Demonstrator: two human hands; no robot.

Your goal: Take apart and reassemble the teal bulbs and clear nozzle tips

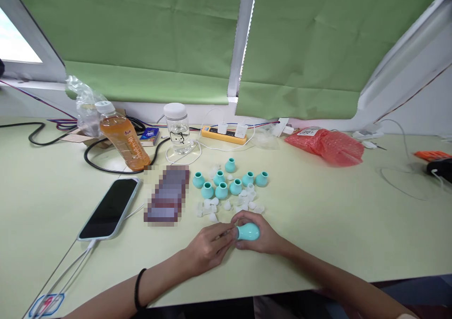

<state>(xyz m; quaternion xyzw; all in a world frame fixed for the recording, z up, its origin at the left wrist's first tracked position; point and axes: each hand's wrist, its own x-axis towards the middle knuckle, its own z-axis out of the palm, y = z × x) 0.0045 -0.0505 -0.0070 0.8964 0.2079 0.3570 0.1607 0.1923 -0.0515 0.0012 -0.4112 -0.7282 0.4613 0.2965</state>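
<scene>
My right hand (263, 234) is wrapped round a glossy turquoise rubber bulb (249, 232), its rounded end toward my palm and its neck pointing left. My left hand (213, 244) meets it at the neck, fingers pinched together; what lies between them is mostly hidden. Just beyond my hands stand several turquoise bulb-shaped pieces with open necks (221, 191), most of them upright. Between these and my hands, small translucent white plastic parts (209, 208) lie scattered.
To the left lie a smartphone (110, 209) with its cable and a pixelated flat object (167, 194). Behind stand a leaning orange drink bottle (123, 140), a clear lidded bottle (177, 130), a yellow power strip (224, 135) and a red bubble-wrap bag (325, 145).
</scene>
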